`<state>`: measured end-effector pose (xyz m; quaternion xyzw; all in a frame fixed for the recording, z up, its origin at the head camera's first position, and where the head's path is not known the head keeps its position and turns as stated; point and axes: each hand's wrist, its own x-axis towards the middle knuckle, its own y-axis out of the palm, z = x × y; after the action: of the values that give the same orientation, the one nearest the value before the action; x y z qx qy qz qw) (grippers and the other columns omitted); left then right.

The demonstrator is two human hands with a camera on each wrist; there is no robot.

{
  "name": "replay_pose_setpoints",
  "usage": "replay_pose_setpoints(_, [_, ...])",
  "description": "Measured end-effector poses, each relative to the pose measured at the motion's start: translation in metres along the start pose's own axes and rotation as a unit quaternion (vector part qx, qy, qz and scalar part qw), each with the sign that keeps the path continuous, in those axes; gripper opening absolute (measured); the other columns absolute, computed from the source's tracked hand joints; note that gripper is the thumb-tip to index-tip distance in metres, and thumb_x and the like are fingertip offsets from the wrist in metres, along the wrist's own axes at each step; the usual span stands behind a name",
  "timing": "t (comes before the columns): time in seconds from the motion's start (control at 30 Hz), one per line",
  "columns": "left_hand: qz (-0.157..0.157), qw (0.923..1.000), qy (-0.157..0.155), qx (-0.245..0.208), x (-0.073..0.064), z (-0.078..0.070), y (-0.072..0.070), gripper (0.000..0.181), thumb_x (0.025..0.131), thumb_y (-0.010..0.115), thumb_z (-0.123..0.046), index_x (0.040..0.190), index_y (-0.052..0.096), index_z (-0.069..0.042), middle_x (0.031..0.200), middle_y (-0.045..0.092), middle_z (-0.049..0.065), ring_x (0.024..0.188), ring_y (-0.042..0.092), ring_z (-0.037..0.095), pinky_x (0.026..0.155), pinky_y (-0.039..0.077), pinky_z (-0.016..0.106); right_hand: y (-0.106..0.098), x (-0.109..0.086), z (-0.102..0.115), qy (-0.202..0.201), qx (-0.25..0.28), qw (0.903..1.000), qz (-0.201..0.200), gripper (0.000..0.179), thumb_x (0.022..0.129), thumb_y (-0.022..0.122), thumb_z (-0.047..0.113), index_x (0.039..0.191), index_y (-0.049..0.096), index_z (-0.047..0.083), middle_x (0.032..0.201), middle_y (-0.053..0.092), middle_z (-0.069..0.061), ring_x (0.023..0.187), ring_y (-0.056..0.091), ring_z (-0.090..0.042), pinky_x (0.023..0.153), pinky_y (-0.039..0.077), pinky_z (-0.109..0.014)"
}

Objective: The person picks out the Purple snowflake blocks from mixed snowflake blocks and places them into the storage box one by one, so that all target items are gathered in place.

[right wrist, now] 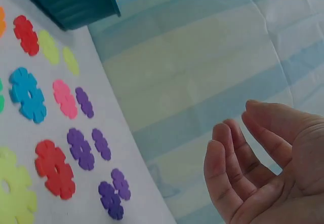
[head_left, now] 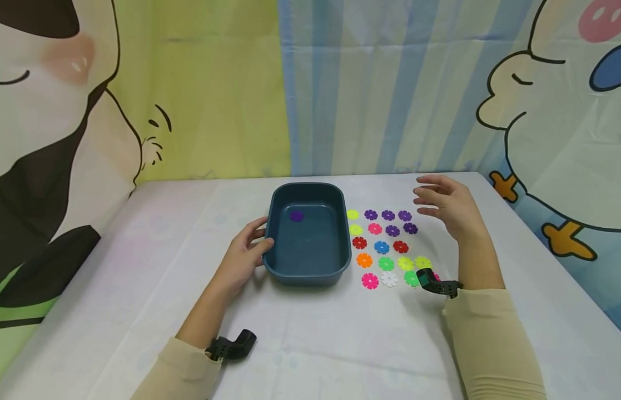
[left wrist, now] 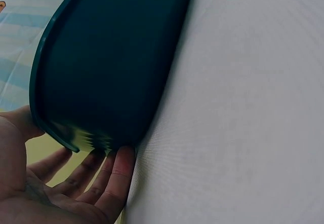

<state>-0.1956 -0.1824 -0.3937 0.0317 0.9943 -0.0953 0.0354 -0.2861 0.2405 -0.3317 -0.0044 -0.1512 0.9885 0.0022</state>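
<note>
A dark blue-green plastic basin (head_left: 307, 253) stands on the table with one purple snowflake disc (head_left: 297, 216) lying inside. My left hand (head_left: 244, 250) grips its left side, the thumb over the rim and the fingers against the outer wall (left wrist: 111, 67). To the right of the basin, notched snowflake discs lie in loose rows: several purple (head_left: 388, 215), yellow (head_left: 406, 263), red (head_left: 359, 243), pink (head_left: 370, 281) and green (head_left: 386, 264), plus a blue (head_left: 382, 248), an orange (head_left: 364, 260) and a white one (head_left: 388, 279). Raised beyond them on the right, my right hand (head_left: 452, 208) holds nothing, its fingers loosely bent.
A white cloth covers the table (head_left: 300, 355). Behind it hangs a printed curtain (head_left: 380, 89) with cartoon figures at both sides. Black straps with camera mounts (head_left: 232, 345) sit on both wrists; the right one partly covers a pink disc.
</note>
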Motion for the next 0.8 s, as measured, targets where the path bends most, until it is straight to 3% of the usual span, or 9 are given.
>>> replay_pose_setpoints(0.3, [0.002,1.0,0.002,-0.004,0.001,0.001,0.0,0.057,0.106,0.056,-0.019,0.16,0.037,-0.021,0.156,0.047,0.017,0.137,0.054,0.036,0.097,0.058,0.045,-0.009,0.005,-0.02,0.06,-0.028,0.9977,0.016,0.056,0.102,0.065,0.039,0.15,0.05,0.014,0.132,0.058,-0.001,0.103,0.066,-0.007,0.084,0.058,-0.019])
replay_pose_setpoints(0.57, [0.001,1.0,0.002,-0.006,0.001,0.002,0.001,0.057,0.106,0.056,-0.018,0.16,0.037,-0.021,0.155,0.047,0.017,0.136,0.054,0.037,0.094,0.06,0.041,-0.013,0.011,-0.039,0.089,-0.075,0.9918,0.053,0.06,0.103,0.064,0.037,0.154,0.046,0.012,0.148,0.051,-0.014,0.121,0.061,-0.024,0.085,0.058,-0.019])
replay_pose_setpoints(0.8, [0.0,1.0,0.0,-0.003,0.002,0.001,0.001,0.057,0.106,0.056,-0.019,0.16,0.037,-0.022,0.155,0.047,0.017,0.137,0.055,0.036,0.093,0.06,0.039,-0.014,0.014,-0.055,0.109,-0.108,0.9837,0.094,0.057,0.102,0.067,0.031,0.153,0.048,0.015,0.147,0.053,-0.018,0.119,0.059,-0.031,0.086,0.057,-0.022])
